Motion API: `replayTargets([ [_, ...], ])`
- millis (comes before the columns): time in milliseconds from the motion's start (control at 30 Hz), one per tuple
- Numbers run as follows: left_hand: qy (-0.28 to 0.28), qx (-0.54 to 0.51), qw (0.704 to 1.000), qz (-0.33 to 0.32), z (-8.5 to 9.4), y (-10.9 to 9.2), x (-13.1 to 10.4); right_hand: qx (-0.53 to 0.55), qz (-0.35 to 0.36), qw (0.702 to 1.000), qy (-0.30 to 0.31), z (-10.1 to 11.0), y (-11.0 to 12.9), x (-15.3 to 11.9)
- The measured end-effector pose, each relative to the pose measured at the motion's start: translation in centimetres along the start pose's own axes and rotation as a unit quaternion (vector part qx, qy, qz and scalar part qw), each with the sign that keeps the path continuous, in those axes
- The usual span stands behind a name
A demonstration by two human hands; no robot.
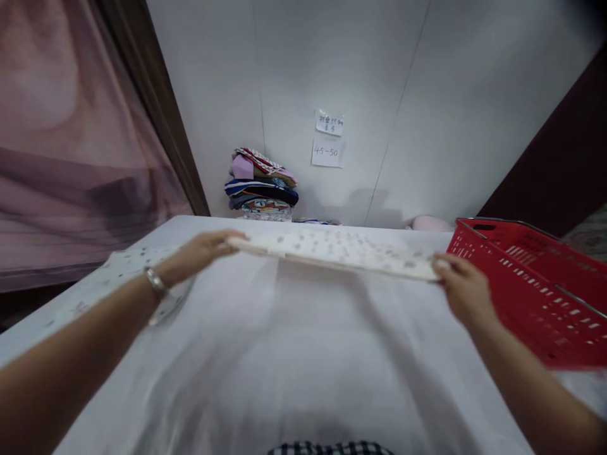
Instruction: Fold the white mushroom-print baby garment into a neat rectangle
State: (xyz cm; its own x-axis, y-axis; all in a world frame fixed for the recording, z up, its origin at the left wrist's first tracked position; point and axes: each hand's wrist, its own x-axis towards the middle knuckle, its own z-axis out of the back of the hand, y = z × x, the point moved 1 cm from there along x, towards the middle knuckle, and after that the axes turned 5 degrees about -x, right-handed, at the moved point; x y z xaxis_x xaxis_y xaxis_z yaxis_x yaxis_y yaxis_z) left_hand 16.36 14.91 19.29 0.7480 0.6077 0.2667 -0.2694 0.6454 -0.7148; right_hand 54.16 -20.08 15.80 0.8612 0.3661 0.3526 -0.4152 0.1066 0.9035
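Note:
A white cloth with small dark spots (332,251) is stretched between my two hands, its near edge lifted off the table. My left hand (208,253), with a silver bracelet at the wrist, pinches the left corner. The right corner is gripped by my right hand (462,284). Another part of spotted white fabric (114,278) lies to the left, partly behind my left forearm; whether it joins the held cloth I cannot tell.
The white-covered table (322,354) reaches to the wall. A stack of folded clothes (263,183) sits at the far edge, below paper labels (327,151). A red basket (531,297) stands at the right. A pink curtain (71,145) hangs on the left.

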Motion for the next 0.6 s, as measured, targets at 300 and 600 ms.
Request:
replayTargets([
  [300, 0.114, 0.047, 0.992, 0.005, -11.0, 9.6, -10.9, 0.098, -0.290, 0.949, 0.083, -0.2, -13.8, -14.2],
  [600, 0.092, -0.044, 0.995, -0.002, -7.5, 3.6, -15.8, 0.065, -0.252, 0.962, 0.082, 4.7, -8.7, -15.5],
])
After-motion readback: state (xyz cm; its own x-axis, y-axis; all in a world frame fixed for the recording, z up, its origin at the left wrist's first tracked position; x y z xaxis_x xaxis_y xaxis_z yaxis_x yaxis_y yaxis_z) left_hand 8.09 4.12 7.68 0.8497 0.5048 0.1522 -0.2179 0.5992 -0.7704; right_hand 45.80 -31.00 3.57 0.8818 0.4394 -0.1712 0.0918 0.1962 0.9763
